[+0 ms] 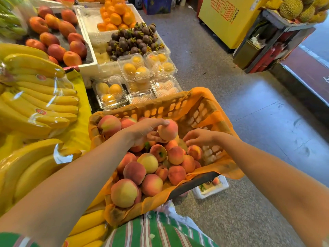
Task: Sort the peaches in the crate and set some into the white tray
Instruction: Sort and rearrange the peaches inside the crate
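- I am mid-sort. My left hand has thumb and fingers curled round one blush-pink round peach, held clear above the rest, near the middle of the orange slatted plastic crate.
- My right hand hovers at the lifted peach's 3 o'clock. Its fingers are loosely bent and point down, and it grips nothing. The fingertips are just above the fruit at the crate's right wall, though I cannot tell if they touch.
- The heap of red-and-yellow peaches lies toward the crate's 6 o'clock side, on its orange paper lining, with a few more at 10 o'clock.
- The white foam tray that I take to be the target sits well apart at the crate's 11 o'clock. It already holds rows of red-orange fruit, with open gaps showing.
- A small white box on the floor peeks out under the crate at 5 o'clock. It could be the tray meant instead.
- My next move, I reckon, is to carry this peach up and left, over the bagged yellow bananas on the desk, and set it gently in a free gap.
- A soft grip matters, since peaches bruise.
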The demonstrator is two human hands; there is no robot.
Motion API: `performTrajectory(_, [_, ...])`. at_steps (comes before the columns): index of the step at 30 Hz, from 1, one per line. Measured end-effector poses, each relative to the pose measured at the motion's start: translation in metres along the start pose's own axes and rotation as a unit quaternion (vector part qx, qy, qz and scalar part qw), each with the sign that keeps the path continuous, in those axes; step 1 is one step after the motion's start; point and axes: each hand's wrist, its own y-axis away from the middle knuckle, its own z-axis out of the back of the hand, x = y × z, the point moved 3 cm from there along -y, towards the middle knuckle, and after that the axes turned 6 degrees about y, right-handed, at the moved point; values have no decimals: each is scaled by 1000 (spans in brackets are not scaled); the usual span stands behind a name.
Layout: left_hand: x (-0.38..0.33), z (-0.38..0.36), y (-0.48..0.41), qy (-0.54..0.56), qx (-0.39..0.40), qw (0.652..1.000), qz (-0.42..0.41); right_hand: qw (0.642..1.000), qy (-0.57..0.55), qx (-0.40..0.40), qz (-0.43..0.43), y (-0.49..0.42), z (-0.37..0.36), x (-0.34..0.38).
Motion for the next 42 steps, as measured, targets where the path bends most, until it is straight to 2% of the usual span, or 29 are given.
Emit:
performTrajectory(1, [0,-1,-2,1,4,1000,0,995,-88,-29,28,7,8,11])
performTrajectory(3, [-1,-4,-5,-4,11,1000,-4,957,-276,-49,70,20,21,32])
performTrajectory(4, [-2,-6,-6,-12,13,1000,-8,938,-331,-40,89,24,25,40])
performTrajectory(5, [-2,-8,-7,-22,15,1000,-13,934,-340,-33,106,28,26,48])
performTrajectory(9, [-2,-16,-13,-78,25,996,-24,963,-224,-80,129,27,22,58])
performTrajectory(12, [-4,-19,-13,-207,11,975,-78,966,-207,-104,117,25,19,46])
performTrajectory(14, [-6,-12,-15,-345,-20,928,-143,973,-176,-116,95,23,18,35])
performTrajectory(17, [-2,-1,-23,-530,-51,824,-195,988,-56,-144,30,17,19,16])
performTrajectory(19, [4,1,-25,-591,-51,778,-208,986,72,-152,-6,12,18,7])
performTrajectory(21, [8,2,-25,-631,-65,739,-226,978,149,-144,-23,6,15,3])
performTrajectory(22, [9,4,-24,-644,-78,726,-229,976,171,-136,-27,3,13,1])
performTrajectory(27, [8,19,-22,-671,-120,700,-212,957,269,-104,-35,-12,6,-7])
performTrajectory(35, [6,28,-19,-696,-126,676,-207,973,207,-101,-7,-16,9,4])
performTrajectory(39, [3,32,-11,-695,-138,666,-232,980,89,-146,99,-11,13,35])
performTrajectory(42, [3,36,-4,-690,-144,669,-235,987,13,-111,115,-10,6,58])
